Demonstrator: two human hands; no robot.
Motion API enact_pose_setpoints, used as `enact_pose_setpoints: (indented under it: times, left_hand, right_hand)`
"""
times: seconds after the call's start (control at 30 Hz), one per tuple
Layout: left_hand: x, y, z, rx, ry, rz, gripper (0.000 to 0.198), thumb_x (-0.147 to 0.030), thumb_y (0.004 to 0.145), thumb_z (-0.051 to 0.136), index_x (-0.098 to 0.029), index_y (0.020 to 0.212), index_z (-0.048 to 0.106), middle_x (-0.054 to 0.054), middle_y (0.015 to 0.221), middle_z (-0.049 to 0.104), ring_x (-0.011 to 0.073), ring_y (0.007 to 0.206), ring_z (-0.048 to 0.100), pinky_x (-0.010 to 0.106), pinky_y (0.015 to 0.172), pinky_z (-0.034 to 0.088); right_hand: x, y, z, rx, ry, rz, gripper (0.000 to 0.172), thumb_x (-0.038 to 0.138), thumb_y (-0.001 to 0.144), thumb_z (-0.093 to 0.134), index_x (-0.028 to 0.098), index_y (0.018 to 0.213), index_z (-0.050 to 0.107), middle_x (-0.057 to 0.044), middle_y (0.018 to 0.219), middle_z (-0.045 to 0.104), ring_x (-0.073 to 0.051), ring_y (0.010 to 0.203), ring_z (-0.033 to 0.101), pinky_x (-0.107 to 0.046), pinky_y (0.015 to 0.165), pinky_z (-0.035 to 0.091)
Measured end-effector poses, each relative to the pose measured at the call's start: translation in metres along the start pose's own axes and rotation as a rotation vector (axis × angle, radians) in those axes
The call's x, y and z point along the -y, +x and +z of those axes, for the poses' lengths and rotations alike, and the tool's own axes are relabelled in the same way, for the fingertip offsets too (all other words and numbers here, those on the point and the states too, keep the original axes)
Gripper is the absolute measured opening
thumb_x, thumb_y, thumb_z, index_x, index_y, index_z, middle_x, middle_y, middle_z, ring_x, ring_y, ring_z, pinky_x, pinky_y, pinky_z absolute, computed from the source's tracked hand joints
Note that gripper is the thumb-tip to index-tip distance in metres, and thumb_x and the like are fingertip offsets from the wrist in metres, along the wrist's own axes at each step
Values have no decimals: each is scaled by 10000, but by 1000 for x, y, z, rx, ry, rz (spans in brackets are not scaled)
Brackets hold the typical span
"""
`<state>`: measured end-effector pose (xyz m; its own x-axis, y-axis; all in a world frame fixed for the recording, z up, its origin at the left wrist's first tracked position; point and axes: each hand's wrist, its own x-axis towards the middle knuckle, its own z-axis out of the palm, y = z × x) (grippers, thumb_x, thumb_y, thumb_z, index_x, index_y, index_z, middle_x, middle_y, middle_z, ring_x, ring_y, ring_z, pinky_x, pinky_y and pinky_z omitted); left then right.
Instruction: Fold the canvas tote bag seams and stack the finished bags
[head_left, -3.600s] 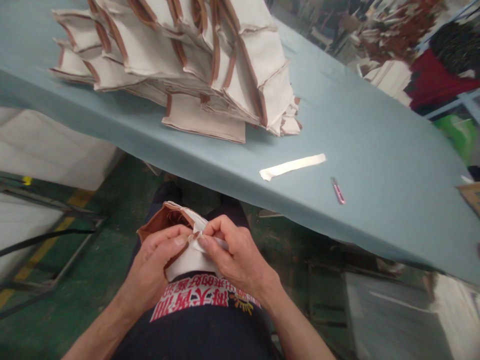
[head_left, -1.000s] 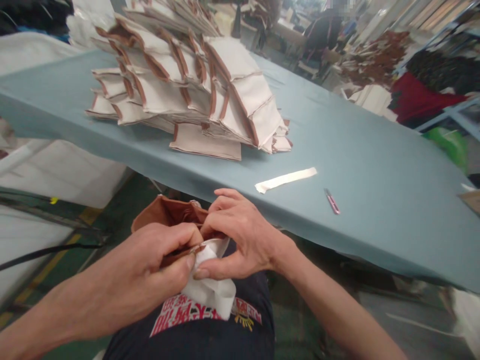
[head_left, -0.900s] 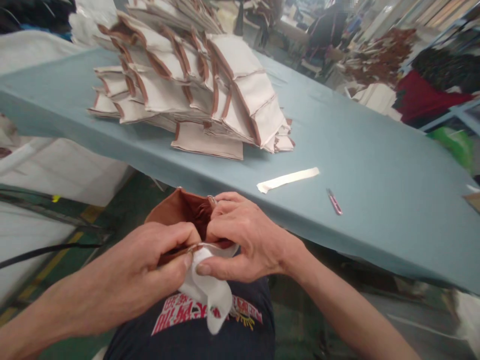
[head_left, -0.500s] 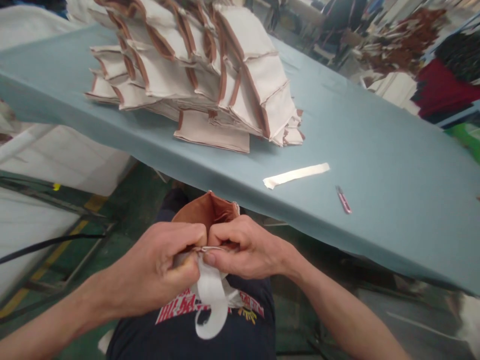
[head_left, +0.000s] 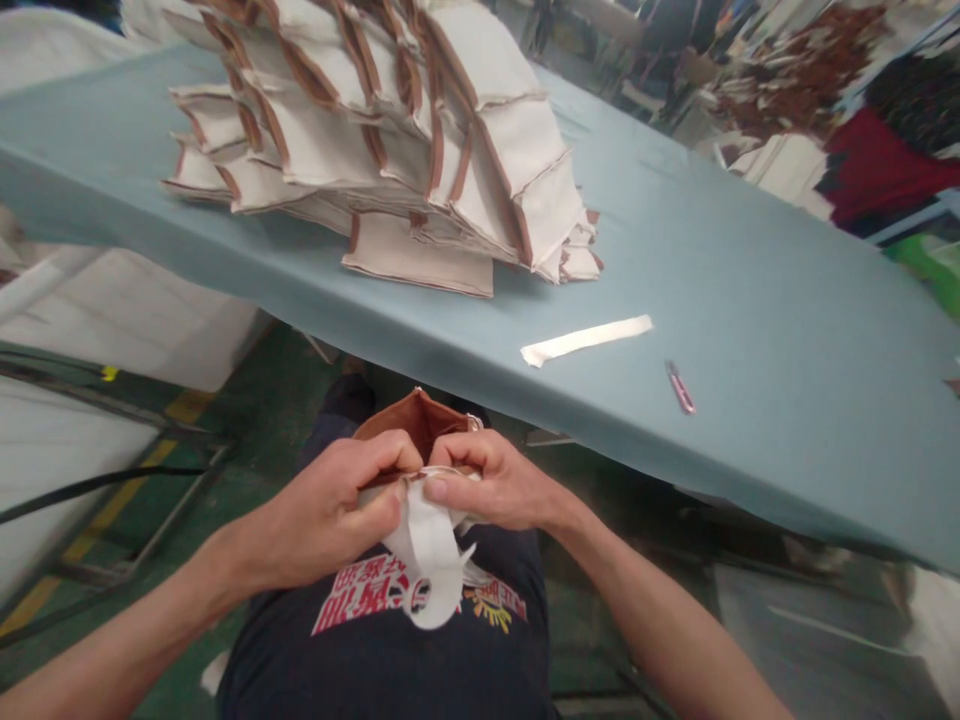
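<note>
Over my lap, a fabric pouch point(head_left: 397, 415) with a brown lining is held with its opening facing up. My left hand point(head_left: 349, 500) is closed on the left part of its near edge. Close beside it, my right hand point(head_left: 491, 480) pinches the same edge between thumb and bent fingers. A white strap point(head_left: 431, 545) hangs from between the two hands and curls at its lower end. The pouch's lower part is hidden behind my hands.
A table with a blue-green cover point(head_left: 750, 300) stretches across in front. On it are a large pile of cream pouches with brown edges point(head_left: 480, 190), a loose white strip point(head_left: 589, 340) and small pink thread snips point(head_left: 681, 388). More fabric heaps point(head_left: 802, 80) stand at the far right.
Both hands have risen slightly and shifted with the pouch edge, and the left fingers have changed their grip. The hanging white strap has moved up and right.
</note>
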<state>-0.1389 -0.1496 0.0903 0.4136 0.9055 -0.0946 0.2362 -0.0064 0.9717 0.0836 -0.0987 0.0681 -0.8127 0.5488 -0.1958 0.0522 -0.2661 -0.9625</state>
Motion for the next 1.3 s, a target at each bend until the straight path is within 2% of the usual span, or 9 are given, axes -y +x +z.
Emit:
enact_pose_setpoints:
  times: [0.23,0.37,0.5,0.7,0.83,0.97,1.13,1.23,1.3]
  left_hand:
    - [-14,-6,1,-76,311,196,216,-174,988,554,-223,813,670,-101,665,618,72,541,512,190,520,369]
    - [-13,-9,2,-119,360,239,169,-157,1013,575,-254,958,702,-119,742,699,63,560,595,181,536,402]
    - [-11,-10,3,-176,488,325,178,-140,1040,565,-280,1084,666,-112,833,758,76,635,712,201,582,441]
    - [2,-9,4,-229,661,562,221,-59,1087,496,-234,1145,618,-69,769,721,114,593,708,249,600,495]
    - [21,-4,7,-287,681,748,173,-100,1156,516,-194,1191,657,-5,810,776,150,623,725,275,607,536]
    - [37,5,6,-309,675,824,182,-150,1202,495,-180,1207,674,33,853,804,164,663,750,266,619,578]
    - [44,1,4,-298,615,826,173,-144,1178,515,-200,1236,668,-7,787,758,136,578,683,230,554,521]
    - [35,-10,5,-287,557,763,220,-112,1105,563,-213,1274,661,-28,780,771,139,573,706,239,593,556]
    - [21,-16,2,-239,467,628,224,-187,1097,579,-229,1301,663,-10,879,822,158,650,765,241,631,589]
  right_hand:
    - [29,-17,-7,-50,-699,-236,250,351,1059,655,210,853,653,55,691,559,-116,628,471,-270,631,314]
    - [42,-18,-10,-55,-866,-322,240,298,1027,620,229,801,581,34,701,592,-140,674,485,-301,655,306]
    - [42,-10,-8,-68,-776,-304,205,255,925,601,239,747,501,62,662,502,-119,621,409,-297,627,277]
    - [31,-2,-6,-27,-319,-104,193,256,849,654,238,716,516,100,612,399,-92,564,346,-240,549,289]
    - [21,-3,-4,33,39,25,330,466,921,766,220,779,597,86,639,475,-97,550,375,-230,498,310]
    - [5,0,6,-70,241,65,584,706,962,782,233,727,531,91,632,416,-88,546,320,-229,496,289]
    - [4,-4,11,-76,146,45,617,741,973,801,231,760,526,83,675,437,-93,591,322,-229,528,284]
    - [19,-17,5,-17,-142,-63,471,570,1102,707,220,818,574,75,691,471,-104,603,376,-246,572,323]
    - [31,-26,3,-2,-426,-185,334,393,1160,623,214,878,617,51,733,566,-117,637,469,-265,629,363]
